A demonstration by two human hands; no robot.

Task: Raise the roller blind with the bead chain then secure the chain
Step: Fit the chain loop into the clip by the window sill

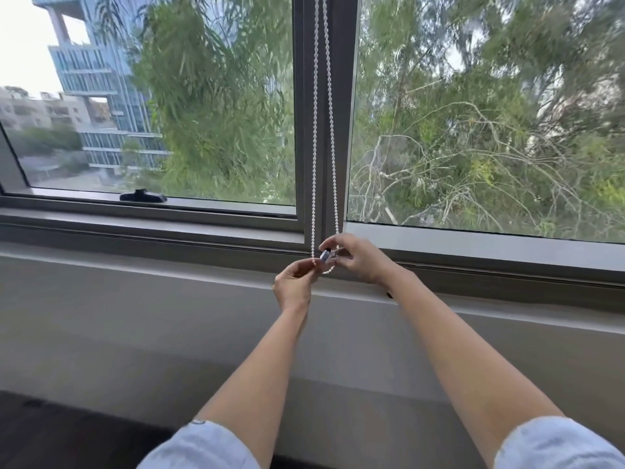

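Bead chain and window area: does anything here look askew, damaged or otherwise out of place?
Nothing stands out. The bead chain hangs in two straight strands down the window frame, and both hands, left hand and right hand, work a small clip at its bottom loop. The window handle lies flat.

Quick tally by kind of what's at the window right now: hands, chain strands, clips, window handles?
Hands: 2, left hand and right hand
Bead chain strands: 2
Small clip at the loop's bottom: 1
Black window handle: 1
Total: 6
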